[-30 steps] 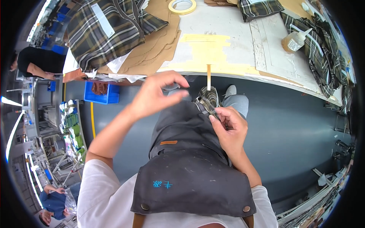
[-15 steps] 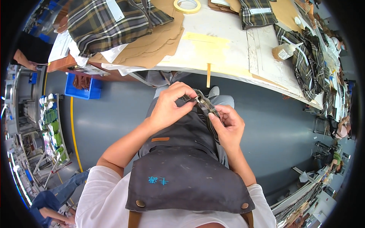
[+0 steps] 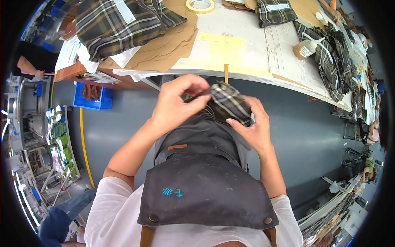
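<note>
Above my lap I hold up a small piece of dark plaid cloth [image 3: 228, 102] between my two hands. It is slightly blurred, with pale and olive stripes. My left hand [image 3: 177, 98] pinches the cloth's left end between thumb and fingers. On the other side, my right hand [image 3: 256, 123] grips the right edge, thumb below and fingers behind it. A dark grey apron [image 3: 205, 185] covers my chest and lap beneath the cloth.
Ahead stands a white worktable [image 3: 238, 45] bearing plaid garments [image 3: 119, 26], brown paper sheets [image 3: 177, 45], a tape roll [image 3: 200, 5] and a glue bottle [image 3: 305, 49]. A blue bin [image 3: 94, 97] sits on the floor at left. Another person's arm [image 3: 29, 66] shows far left.
The plaid cloth has turned from a narrow folded strip to a broader face. Both hands have risen slightly, and the right hand has moved a little to the right.
</note>
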`<state>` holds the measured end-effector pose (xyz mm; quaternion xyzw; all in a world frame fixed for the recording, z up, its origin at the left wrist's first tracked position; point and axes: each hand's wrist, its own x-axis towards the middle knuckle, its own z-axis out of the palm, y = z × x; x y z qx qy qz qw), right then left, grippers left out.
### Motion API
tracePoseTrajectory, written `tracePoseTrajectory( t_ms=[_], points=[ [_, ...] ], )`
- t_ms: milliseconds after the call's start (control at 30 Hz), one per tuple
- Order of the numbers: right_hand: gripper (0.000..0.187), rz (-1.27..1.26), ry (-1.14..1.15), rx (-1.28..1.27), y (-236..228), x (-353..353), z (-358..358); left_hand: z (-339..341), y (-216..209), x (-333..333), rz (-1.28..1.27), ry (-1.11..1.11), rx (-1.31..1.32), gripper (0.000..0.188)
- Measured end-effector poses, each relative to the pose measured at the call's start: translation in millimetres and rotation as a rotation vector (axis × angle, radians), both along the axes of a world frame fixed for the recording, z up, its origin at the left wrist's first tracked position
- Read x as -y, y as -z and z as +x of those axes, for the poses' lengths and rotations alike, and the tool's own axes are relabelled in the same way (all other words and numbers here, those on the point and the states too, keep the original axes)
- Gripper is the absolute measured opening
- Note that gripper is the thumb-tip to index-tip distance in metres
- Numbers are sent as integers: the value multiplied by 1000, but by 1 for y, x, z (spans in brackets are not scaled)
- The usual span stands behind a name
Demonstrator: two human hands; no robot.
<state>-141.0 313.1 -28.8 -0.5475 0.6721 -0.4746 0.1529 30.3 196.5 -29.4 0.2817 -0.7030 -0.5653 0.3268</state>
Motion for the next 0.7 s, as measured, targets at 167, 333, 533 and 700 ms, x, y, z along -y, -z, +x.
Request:
tracePoseTrajectory(
  t_ms=[167,333,533,700],
  points=[
    [19,-14,-138,80,-24,7,-2,-13,-23,-10,-179,105,13,21],
    [21,-79,-181,114,-31,3,0,7,0,-11,-219,135,197,26],
    [35,-273,-170,-125,-32,-4,6,7,9,-21,-218,133,95,25],
    [40,-232,-248,-181,-31,-11,5,-2,-14,-26,-284,143,-152,29]
  ],
)
